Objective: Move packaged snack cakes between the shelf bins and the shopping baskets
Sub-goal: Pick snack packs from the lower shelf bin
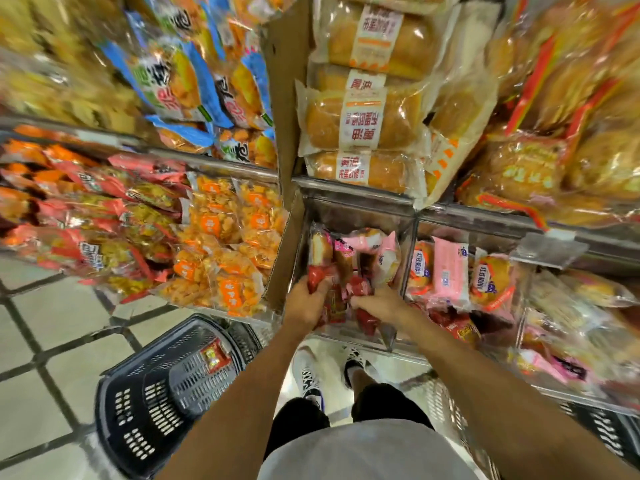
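Observation:
Both my hands reach into a clear shelf bin at the centre. My left hand grips a red-wrapped snack cake at the bin's left side. My right hand pinches another red-wrapped snack cake near the middle. Pink and cream cake packs stand behind them in the same bin. A dark shopping basket sits on the floor at lower left, with one red snack pack inside. Part of a second basket shows at lower right.
Neighbouring bins hold orange packs on the left and pink and yellow cake packs on the right. Bread packs fill the shelf above. A cardboard divider stands left of the bin. My feet stand on a tiled floor.

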